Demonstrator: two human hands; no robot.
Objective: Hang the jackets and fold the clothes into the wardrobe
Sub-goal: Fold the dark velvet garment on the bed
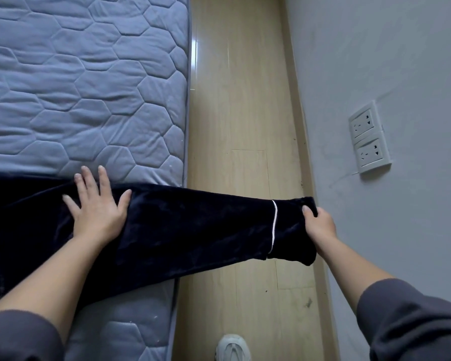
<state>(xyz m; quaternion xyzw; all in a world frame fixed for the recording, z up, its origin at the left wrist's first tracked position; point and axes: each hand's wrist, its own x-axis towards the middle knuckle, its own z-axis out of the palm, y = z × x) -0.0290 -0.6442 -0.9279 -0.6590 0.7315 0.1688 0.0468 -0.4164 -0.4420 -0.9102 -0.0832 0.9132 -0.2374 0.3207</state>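
Mostly flat dark velvety garment (pixel 182 225), white-piped cuff

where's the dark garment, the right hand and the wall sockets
dark garment (pixel 193 225), head view, middle of the stretched cloth
right hand (pixel 319 225), head view, back of the hand, gripping the garment's end
wall sockets (pixel 369 138), head view, where the two plates meet
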